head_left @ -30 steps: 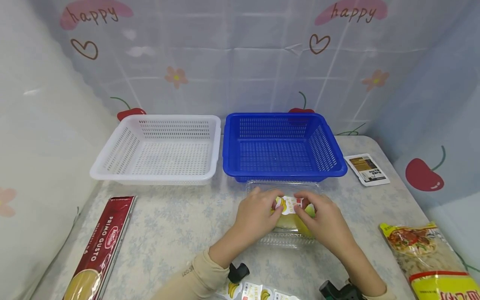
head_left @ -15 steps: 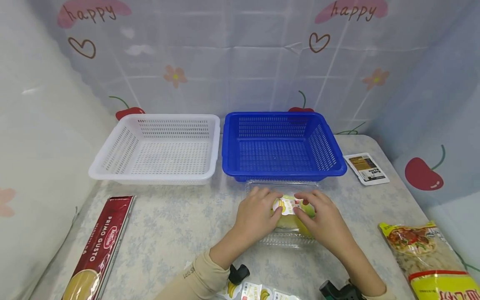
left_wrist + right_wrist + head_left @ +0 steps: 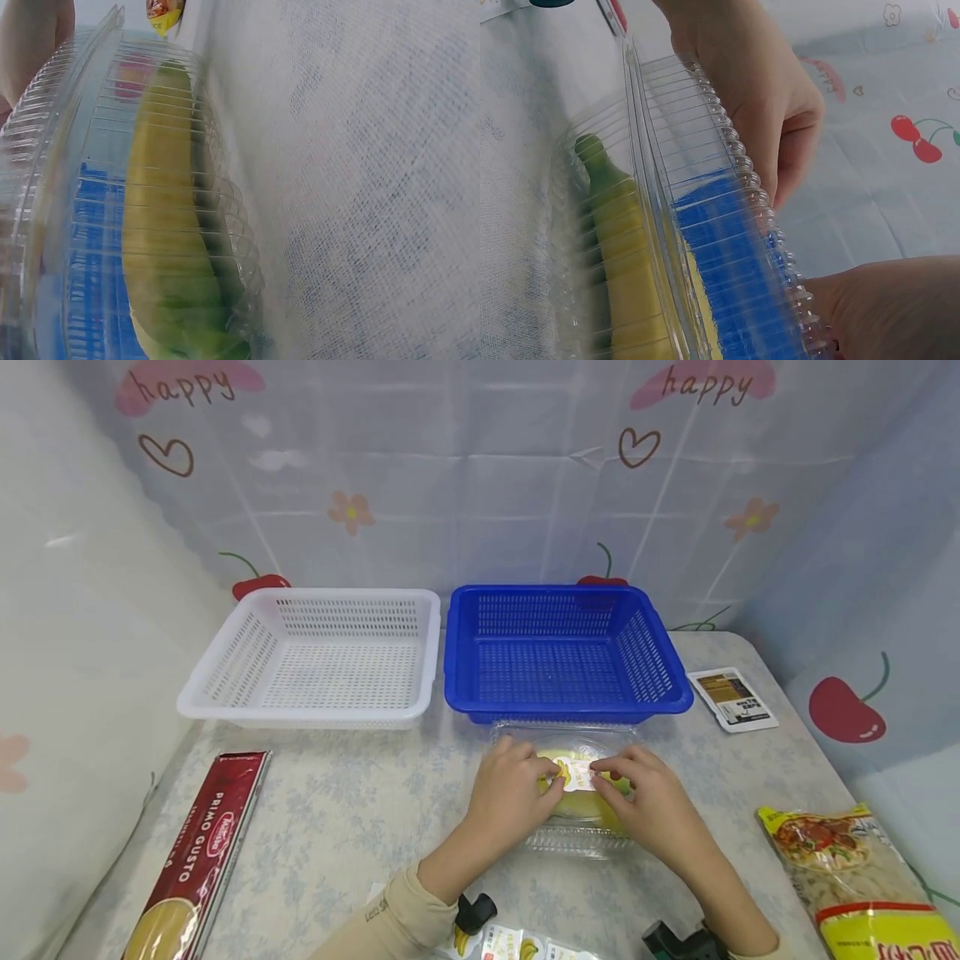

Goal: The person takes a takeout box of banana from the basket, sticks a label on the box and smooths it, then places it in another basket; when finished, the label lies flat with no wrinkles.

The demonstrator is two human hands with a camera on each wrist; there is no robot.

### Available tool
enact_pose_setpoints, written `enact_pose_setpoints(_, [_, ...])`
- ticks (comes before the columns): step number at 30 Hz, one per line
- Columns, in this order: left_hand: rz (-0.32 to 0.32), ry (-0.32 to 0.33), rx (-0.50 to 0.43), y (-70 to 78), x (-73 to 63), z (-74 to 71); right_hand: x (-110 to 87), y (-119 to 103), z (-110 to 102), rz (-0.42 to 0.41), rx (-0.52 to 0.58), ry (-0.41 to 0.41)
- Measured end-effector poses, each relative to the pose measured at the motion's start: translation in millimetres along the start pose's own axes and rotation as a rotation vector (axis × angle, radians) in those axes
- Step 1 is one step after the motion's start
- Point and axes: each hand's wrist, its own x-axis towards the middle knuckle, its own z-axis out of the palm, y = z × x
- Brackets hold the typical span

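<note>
A clear plastic clamshell box (image 3: 573,843) lies on the table with its lid down. Through its ribbed wall a yellow-green banana (image 3: 161,217) shows in both wrist views. Over the lid, my left hand (image 3: 512,787) pinches the left end of a white banana-print label (image 3: 577,774) between thumb and index finger. My right hand (image 3: 651,802) pinches the label's right end in the same way. The label looks low and flat against the lid; whether it sticks there I cannot tell. In the right wrist view my left hand (image 3: 742,90) appears beyond the box.
Behind the box stand a white basket (image 3: 420,718) and a blue basket (image 3: 570,706). A red spaghetti pack (image 3: 202,852) lies left, a yellow noodle bag (image 3: 855,877) right, and a small white packet (image 3: 735,700) back right. More label stickers (image 3: 517,943) lie at the front.
The label has come down from a tilt to lie flatter over the lid. My right fingertips have drawn closer to its right end. Both hands stay nearly in place.
</note>
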Motion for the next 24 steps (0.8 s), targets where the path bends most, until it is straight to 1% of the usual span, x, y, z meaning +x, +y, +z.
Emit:
enact_pose_setpoints(5, [-0.031,0.011,0.03,-4.1,-5.1,-1.8,-1.0,1.2,-3.2,0.013,0.017,-0.005])
enact_pose_setpoints(8, [-0.032,0.029,0.031,-7.0,-7.2,-2.3,-0.6,1.5,-4.2,0.02,0.025,-0.014])
enact_pose_setpoints(13, [-0.024,0.064,0.007,-7.6,-7.4,-1.4,-1.1,2.1,-7.1,0.018,0.022,-0.012])
enact_pose_setpoints(15, [-0.032,0.062,-0.003,-7.2,-7.3,-1.5,-1.4,2.5,-7.4,0.016,0.018,-0.014])
enact_pose_setpoints(17, [-0.043,0.046,-0.005,-6.4,-6.5,-1.9,-0.8,2.5,-7.3,0.019,0.015,-0.02])
enact_pose_setpoints(20, [-0.059,-0.016,0.012,-4.3,-4.0,-2.9,0.9,1.7,-5.6,0.024,0.01,-0.047])
enact_pose_setpoints(22, [-0.057,-0.06,0.033,-2.9,-1.7,-2.7,2.5,0.6,-4.2,0.027,0.009,-0.068])
enact_pose_setpoints(24, [-0.049,-0.087,0.054,-1.8,-0.1,-2.4,3.7,-0.4,-2.8,0.03,0.007,-0.086])
